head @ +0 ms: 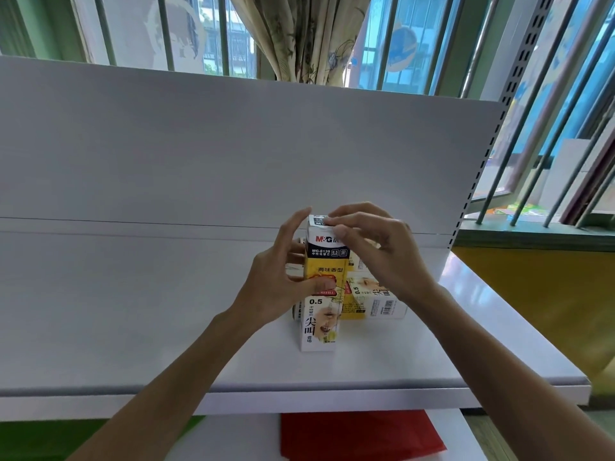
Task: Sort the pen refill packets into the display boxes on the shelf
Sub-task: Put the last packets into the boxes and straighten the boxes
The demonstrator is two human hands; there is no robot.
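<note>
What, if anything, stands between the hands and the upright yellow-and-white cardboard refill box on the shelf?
Nothing visible. The left hand grips the upright yellow-and-white cardboard refill box at its middle, and the right hand pinches its top flap. A similar box lies on its side beside it, not between.

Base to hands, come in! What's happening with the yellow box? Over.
Left hand grips upright yellow box mid-body. Right hand pinches its top flap. Second box lies flat beside it, right side. Nothing blocking.
</note>
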